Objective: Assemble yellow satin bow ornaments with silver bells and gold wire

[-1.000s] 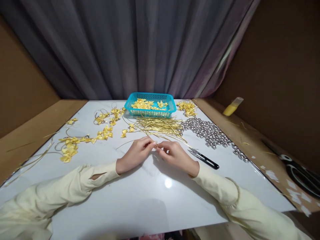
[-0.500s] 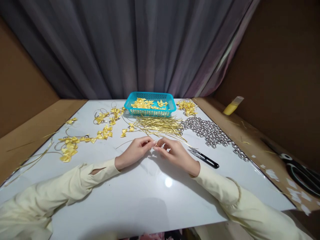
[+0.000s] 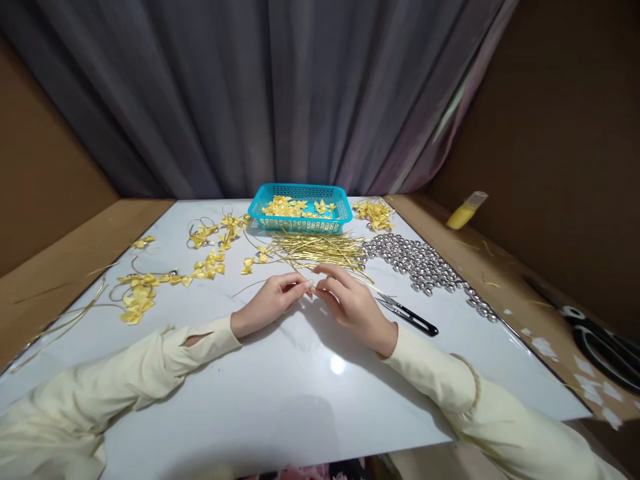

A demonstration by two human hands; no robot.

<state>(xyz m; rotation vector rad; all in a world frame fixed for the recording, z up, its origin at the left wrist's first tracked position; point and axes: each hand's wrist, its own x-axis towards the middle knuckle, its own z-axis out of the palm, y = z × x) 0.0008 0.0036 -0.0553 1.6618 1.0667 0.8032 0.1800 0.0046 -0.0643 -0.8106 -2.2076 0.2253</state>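
My left hand (image 3: 275, 300) is closed in a pinch over the middle of the white table, on what looks like a thin gold cord (image 3: 249, 288). One end of the cord trails out on the left. My right hand (image 3: 354, 307) meets it fingertip to fingertip, thumb and a finger pinched at the same spot, index finger lifted. The fingers mostly hide the small part between them. Just beyond lies a bundle of gold cords (image 3: 317, 251). Black-handled thread snips (image 3: 413, 318) rest to the right of my right hand.
A blue basket (image 3: 305, 225) holding yellow ribbon bows stands at the back. Yellow bows with cord loops (image 3: 137, 300) lie on the left, and more bows (image 3: 375, 213) back right. Silver bells or beads (image 3: 410, 260) spread at right, near black scissors (image 3: 605, 347) and a yellow-filled tube (image 3: 466, 211).
The fingers of my right hand have shifted, with the index finger now raised and extended further away from the pinch. My left hand has hardly moved.
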